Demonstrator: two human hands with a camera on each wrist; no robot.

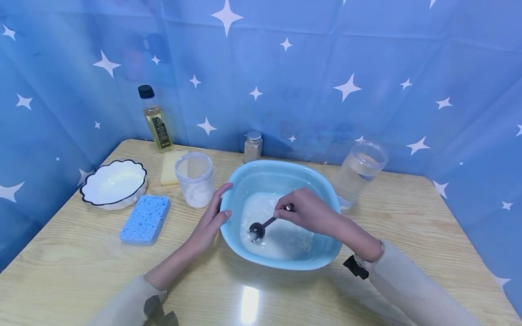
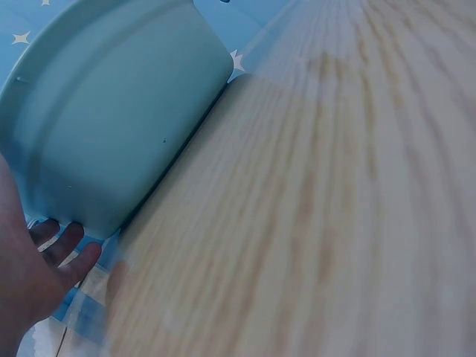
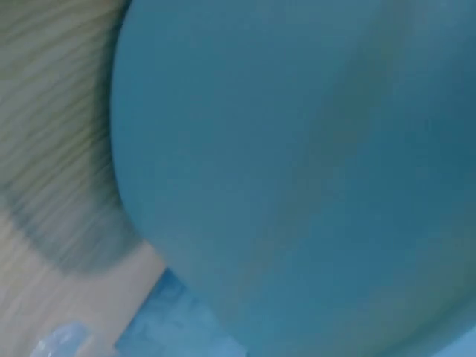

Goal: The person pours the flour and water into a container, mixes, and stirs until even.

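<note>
A light blue basin (image 1: 281,265) stands on the table with a wet, lumpy white mixture (image 1: 285,240) inside. My left hand (image 1: 210,222) holds the basin's left side, thumb and forefinger at the rim; in the left wrist view its other fingers (image 2: 68,242) lie against the outer wall. Over the basin, my right hand (image 1: 307,210) pinches the handle of a small black measuring spoon (image 1: 257,232). The spoon's bowl is down at the mixture and has some white stuff in it. In the right wrist view the basin's outer wall (image 3: 282,171) fills most of the picture, and the hand is hidden.
Left of the basin are a clear tub of white powder (image 1: 196,188), a yellow sponge (image 1: 169,168), a blue sponge (image 1: 146,219) and a white scalloped bowl (image 1: 116,183). Behind stand an oil bottle (image 1: 158,127) and a small shaker jar (image 1: 253,147). A water pitcher (image 1: 359,174) is close at right.
</note>
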